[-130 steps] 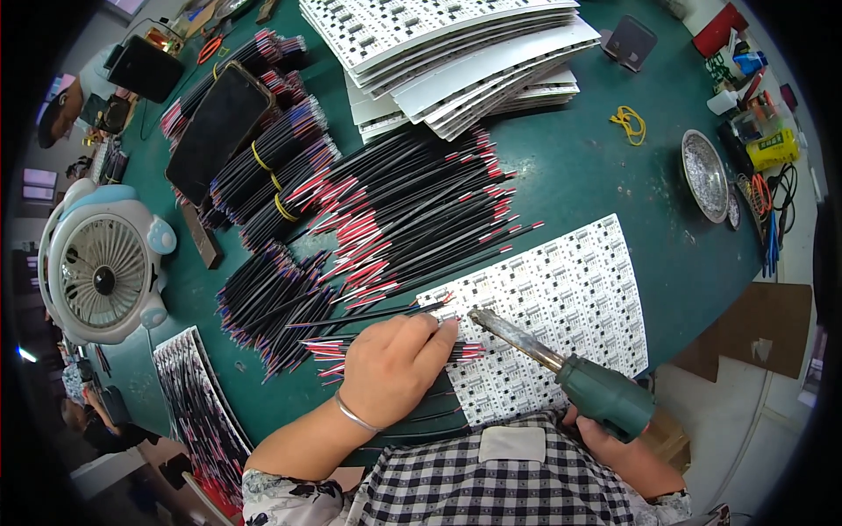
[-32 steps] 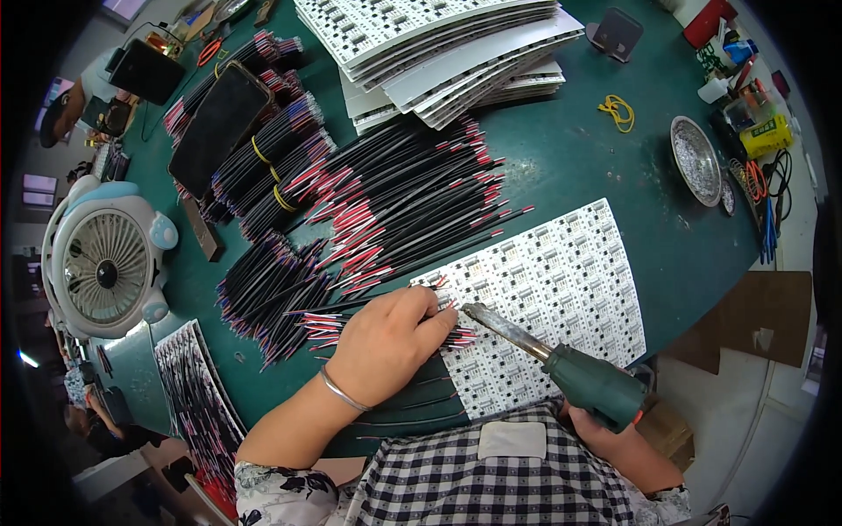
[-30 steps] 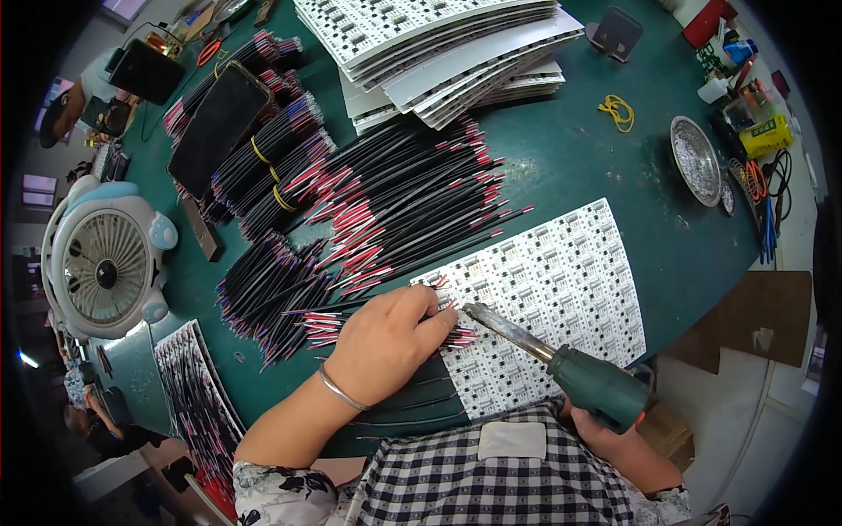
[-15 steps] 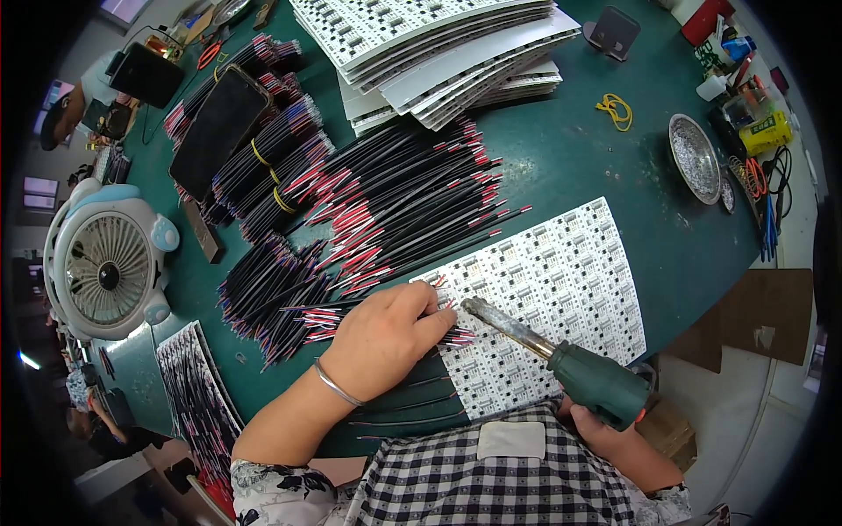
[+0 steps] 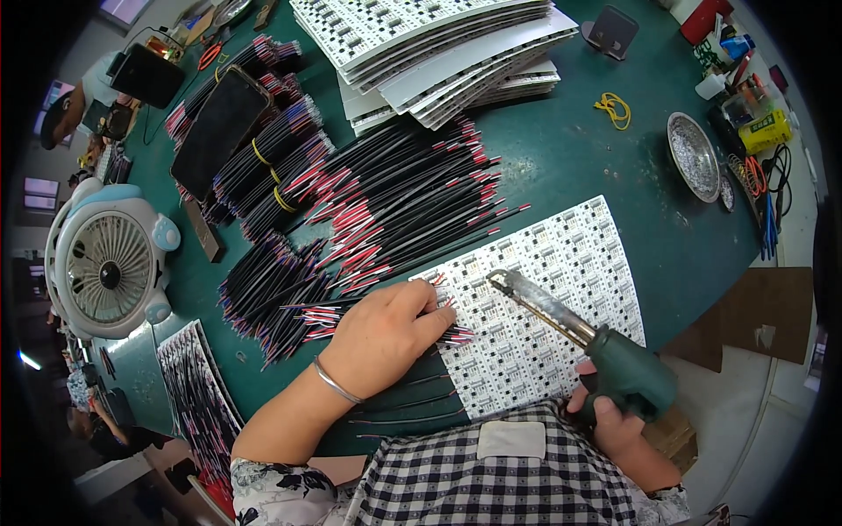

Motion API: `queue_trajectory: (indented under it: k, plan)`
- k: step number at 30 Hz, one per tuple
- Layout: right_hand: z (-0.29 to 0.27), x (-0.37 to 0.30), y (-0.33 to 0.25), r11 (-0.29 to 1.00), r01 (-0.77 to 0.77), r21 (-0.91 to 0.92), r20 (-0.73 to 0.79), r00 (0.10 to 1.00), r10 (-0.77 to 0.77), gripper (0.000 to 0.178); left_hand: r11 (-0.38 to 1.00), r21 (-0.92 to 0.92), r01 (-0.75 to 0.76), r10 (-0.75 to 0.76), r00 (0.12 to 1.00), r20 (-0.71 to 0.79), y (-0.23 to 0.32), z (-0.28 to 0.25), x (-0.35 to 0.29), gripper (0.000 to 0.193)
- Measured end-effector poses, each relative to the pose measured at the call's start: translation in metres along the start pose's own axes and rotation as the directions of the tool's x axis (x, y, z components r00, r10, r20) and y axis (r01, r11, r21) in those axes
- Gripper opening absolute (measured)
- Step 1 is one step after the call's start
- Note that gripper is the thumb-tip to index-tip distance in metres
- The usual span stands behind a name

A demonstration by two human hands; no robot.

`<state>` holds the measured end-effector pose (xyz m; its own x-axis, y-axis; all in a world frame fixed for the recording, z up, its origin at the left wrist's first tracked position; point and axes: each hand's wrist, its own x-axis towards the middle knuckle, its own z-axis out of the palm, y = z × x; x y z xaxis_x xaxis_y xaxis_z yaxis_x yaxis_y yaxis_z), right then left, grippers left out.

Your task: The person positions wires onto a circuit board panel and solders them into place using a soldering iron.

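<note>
From the head view, I see my left hand (image 5: 386,337) pinching red-and-black wires (image 5: 452,333) against the white circuit panel (image 5: 561,298) on the green surface (image 5: 561,167). My right hand (image 5: 610,421) grips the soldering iron (image 5: 583,337), tip over the panel.

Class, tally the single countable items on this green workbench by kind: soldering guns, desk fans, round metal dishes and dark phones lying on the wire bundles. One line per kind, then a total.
Soldering gun, in the right hand: 1
Desk fan: 1
Round metal dish: 1
Dark phone on the wire bundles: 1
Total: 4
</note>
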<state>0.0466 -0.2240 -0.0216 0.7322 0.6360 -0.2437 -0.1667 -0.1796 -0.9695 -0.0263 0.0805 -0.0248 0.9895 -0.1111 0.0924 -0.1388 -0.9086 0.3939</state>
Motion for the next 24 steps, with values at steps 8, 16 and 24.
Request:
queue_trajectory:
  k: [8,16,24]
  plan:
    - [-0.001,-0.003,0.001,0.998,-0.002,0.063,-0.067,0.998,0.006,0.059,0.999,0.023,-0.021,0.024,0.994,-0.11,0.005,0.003,-0.003,0.022]
    - [-0.012,-0.006,0.007,1.0,0.014,0.014,0.009,1.0,-0.014,0.057,0.987,0.16,0.005,0.017,0.991,-0.135,0.023,0.004,-0.019,0.03]
    - [-0.011,-0.009,0.007,1.0,0.008,-0.004,0.033,0.999,-0.008,0.054,0.977,0.053,0.208,-0.194,0.961,-0.198,0.028,0.008,-0.007,0.045]
